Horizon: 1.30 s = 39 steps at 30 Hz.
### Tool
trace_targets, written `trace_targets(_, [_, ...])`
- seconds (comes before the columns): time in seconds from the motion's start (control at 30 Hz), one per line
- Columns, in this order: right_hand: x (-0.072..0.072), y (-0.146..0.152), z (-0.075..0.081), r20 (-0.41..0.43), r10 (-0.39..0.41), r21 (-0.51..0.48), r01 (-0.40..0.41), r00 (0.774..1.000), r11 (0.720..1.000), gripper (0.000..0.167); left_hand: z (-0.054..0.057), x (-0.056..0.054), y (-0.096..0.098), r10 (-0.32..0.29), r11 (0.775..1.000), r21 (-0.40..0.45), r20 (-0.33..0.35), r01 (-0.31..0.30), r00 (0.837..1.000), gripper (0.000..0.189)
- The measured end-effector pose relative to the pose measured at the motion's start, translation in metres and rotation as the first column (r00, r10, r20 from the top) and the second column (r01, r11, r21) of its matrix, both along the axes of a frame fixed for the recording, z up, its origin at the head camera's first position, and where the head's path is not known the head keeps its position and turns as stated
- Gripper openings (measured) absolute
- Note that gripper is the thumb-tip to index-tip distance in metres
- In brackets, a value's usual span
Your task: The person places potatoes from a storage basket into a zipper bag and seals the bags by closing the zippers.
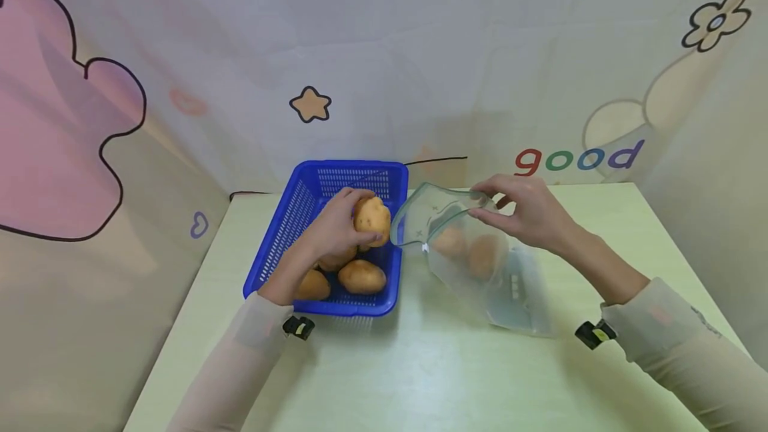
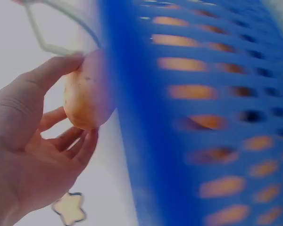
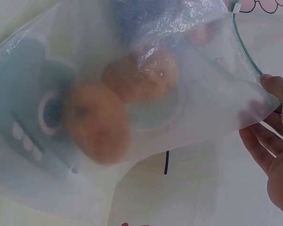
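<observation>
My left hand grips a potato over the right side of a blue plastic basket. In the left wrist view, thumb and fingers wrap the potato beside the basket's rim. Several more potatoes lie in the basket under the hand. With thumb and fingers, my right hand pinches the mouth of a translucent zip bag, whose opening gapes toward the held potato. Two potatoes show blurred through the bag in the right wrist view.
Basket and bag rest on a pale green table against a printed cloth backdrop. A white zip slider sits at the bag's left edge. Dark wrist cameras are worn at both cuffs.
</observation>
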State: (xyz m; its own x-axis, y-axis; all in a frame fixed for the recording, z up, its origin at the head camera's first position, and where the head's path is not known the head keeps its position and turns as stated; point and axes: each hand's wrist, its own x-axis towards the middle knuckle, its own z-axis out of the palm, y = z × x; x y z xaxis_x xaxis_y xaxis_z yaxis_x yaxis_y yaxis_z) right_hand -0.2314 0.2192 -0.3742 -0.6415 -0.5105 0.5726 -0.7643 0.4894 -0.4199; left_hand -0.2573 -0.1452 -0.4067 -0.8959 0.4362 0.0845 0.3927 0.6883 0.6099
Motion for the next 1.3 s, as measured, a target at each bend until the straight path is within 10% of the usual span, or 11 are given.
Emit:
trace_targets(0.2, [-0.002,-0.002,0.0,0.005,-0.013,0.013,0.013,1.0,1.0,0.032,0.016,-0.001,0.007,0.0,1.0,-0.031,-0.003,0.0,1.0,0.063])
trace_targets(0.43, [-0.002,-0.005,0.0,0.025,-0.011,0.03,0.01,1.0,0.999,0.033,-0.002,-0.001,0.003,-0.083,0.98,-0.165,0.156,0.108,0.984,0.063])
trace_targets(0.8, [0.0,-0.003,-0.001,0.032,-0.028,0.023,0.027,0.999,0.999,0.032,-0.02,0.001,0.001,-0.159,0.949,-0.268,0.047,0.166,0.986,0.055])
trace_targets(1.07, [0.001,-0.001,-0.002,0.034,-0.044,0.011,0.043,0.998,0.999,0.031,0.022,0.005,-0.013,-0.038,0.999,0.005,-0.02,0.038,0.999,0.041])
trace_targets(1.3, [0.001,0.0,-0.001,0.039,-0.055,0.015,0.054,0.998,0.998,0.031,0.04,0.018,0.018,-0.083,0.953,0.291,-0.032,0.089,0.996,0.048])
